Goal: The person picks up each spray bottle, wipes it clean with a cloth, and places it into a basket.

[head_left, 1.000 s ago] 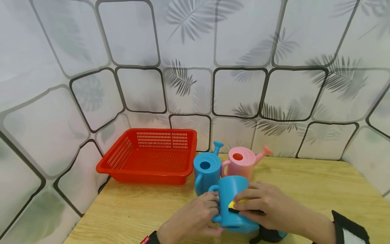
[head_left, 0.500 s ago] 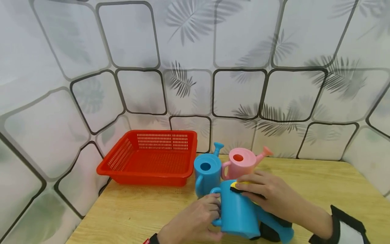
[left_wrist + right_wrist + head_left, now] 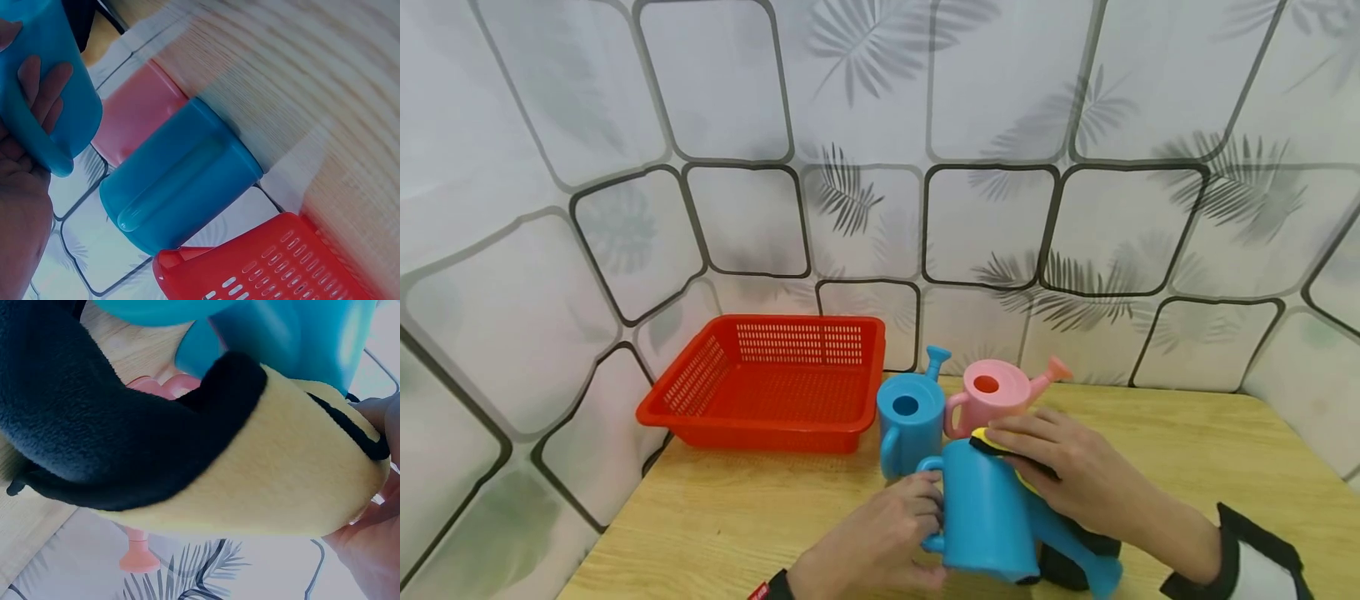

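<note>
My left hand (image 3: 887,525) grips the handle of a blue watering can (image 3: 988,512), its spout pointing down to the right. In the left wrist view, fingers pass through the handle of that can (image 3: 72,106). My right hand (image 3: 1071,467) holds a black-and-yellow plush cloth (image 3: 281,469) against the can's upper edge. Much of the cloth hangs behind the can in the head view. Just beyond stand a second blue watering can (image 3: 912,442) and a pink watering can (image 3: 992,412), the pink one partly covered by the held can and right hand.
A red slotted plastic basket (image 3: 760,437) stands at the back left, close beside the standing blue can. Everything is on a light wooden table (image 3: 700,517). A white patterned curtain (image 3: 865,225) rises along the table's back and left side.
The held can has turned, bringing its spout into view at the lower right. My right hand has moved up with the cloth from the can's side to its upper edge.
</note>
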A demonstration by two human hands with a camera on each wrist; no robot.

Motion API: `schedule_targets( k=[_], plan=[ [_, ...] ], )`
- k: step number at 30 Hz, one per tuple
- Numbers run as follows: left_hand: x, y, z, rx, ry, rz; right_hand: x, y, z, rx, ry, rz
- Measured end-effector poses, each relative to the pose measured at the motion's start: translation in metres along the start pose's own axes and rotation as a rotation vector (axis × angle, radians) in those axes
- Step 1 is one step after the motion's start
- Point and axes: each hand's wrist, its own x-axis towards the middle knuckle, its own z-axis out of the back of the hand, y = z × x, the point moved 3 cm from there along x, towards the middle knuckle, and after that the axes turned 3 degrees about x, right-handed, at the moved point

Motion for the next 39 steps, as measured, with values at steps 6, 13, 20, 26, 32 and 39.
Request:
schedule_targets(
  k=[6, 13, 20, 26, 32, 39],
  plan=[
    [0.001, 0.001, 0.002, 0.032, -0.026, -0.017, -0.002, 0.000, 0.001, 0.036, 0.033, -0.015],
    [0.002, 0.004, 0.005, 0.074, -0.097, -0.046, -0.004, 0.009, 0.001, 0.082, 0.018, 0.073],
    [-0.001, 0.007, 0.005, 0.027, -0.083, -0.016, -0.008, 0.029, 0.002, 0.116, 0.059, 0.185],
    [-0.004, 0.009, 0.007, 0.032, -0.108, -0.017, -0.012, 0.042, 0.005, 0.152, 0.123, 0.190],
    [-0.007, 0.010, 0.008, 0.025, -0.121, -0.012, -0.014, 0.046, 0.005, 0.160, 0.105, 0.239],
    [-0.009, 0.011, 0.007, 0.005, -0.103, 0.016, -0.016, 0.046, 0.004, 0.153, 0.063, 0.292]
  ],
)
